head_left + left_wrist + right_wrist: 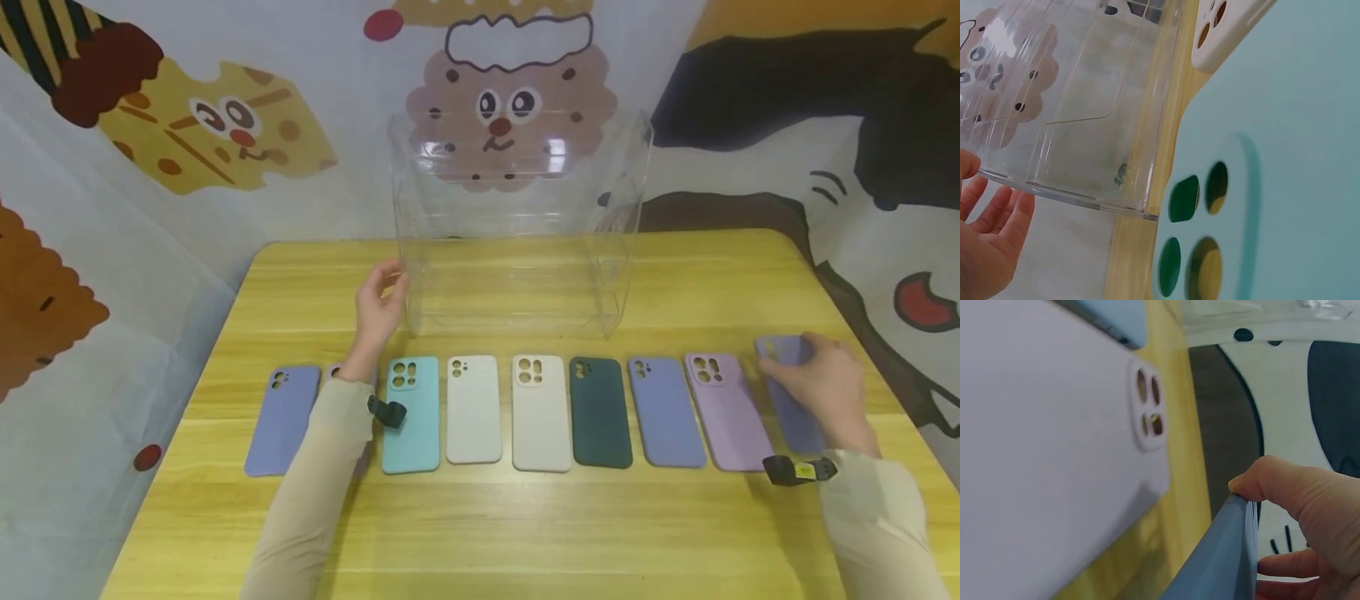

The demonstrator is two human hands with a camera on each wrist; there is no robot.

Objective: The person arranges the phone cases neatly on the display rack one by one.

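On the near part of the table (555, 542), the wood lies bare in front of a row of phone cases that runs from left edge to right edge, each case's long axis pointing roughly front to back. The second case (335, 372) from the left is partly hidden behind the left forearm; the teal case (420, 417) lies just right of it. At the row's other end, the lilac case (727, 412) lies just left of the end case (797, 421), which is close to the table's right edge. The right hand (825, 383) pinches this end case near its top, thumb on one side and fingers on the other; its long axis runs front to back, the camera end away from the person and leaning a little left. Whether its lower end touches the wood cannot be told. Farther back, the left hand (378, 304) is at the left side of the clear box (517, 315), fingers parted and relaxed, tips at the side's edge; no firm grip shows. The box stands toward the table's back edge, its long axis running side to side. From the right hand's fingers it lies leftward and farther back, its right side nearest them. Behind hangs a printed cloth (330, 42).
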